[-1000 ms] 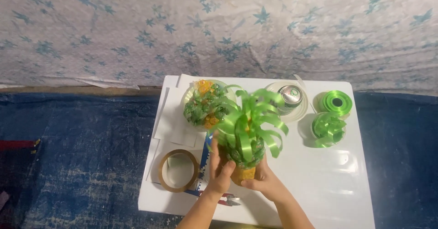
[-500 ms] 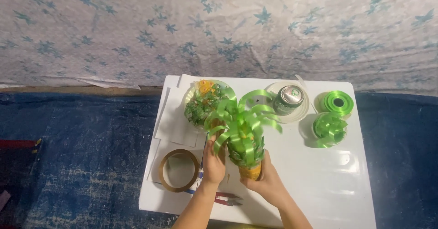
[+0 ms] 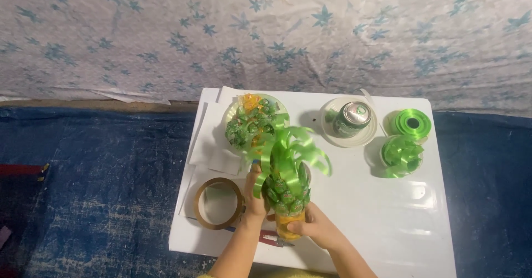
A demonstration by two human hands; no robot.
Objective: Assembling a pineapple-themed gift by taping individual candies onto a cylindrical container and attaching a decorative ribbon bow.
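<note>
Two hands around a ribbon-topped bottle over a white table.

Both hands grip the bottle [image 3: 285,200], which is clad in green sweets with curled green ribbon on top, at the table's [image 3: 388,222] near edge: left hand [image 3: 256,203] wrapped on its side, right hand [image 3: 316,229] cupping its orange base. A tape ring [image 3: 219,203] lies just left; a sweets plate [image 3: 252,124], can [image 3: 352,118], ribbon roll [image 3: 411,123] and bow [image 3: 402,155] sit behind.

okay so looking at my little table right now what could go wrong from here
The candy-covered bottle stands near the table's front edge, held by the left hand and right hand; a slip might tip it off. Its ribbon loops overhang the candy plate and could sweep sweets out. The soda can might topple if bumped.
</note>
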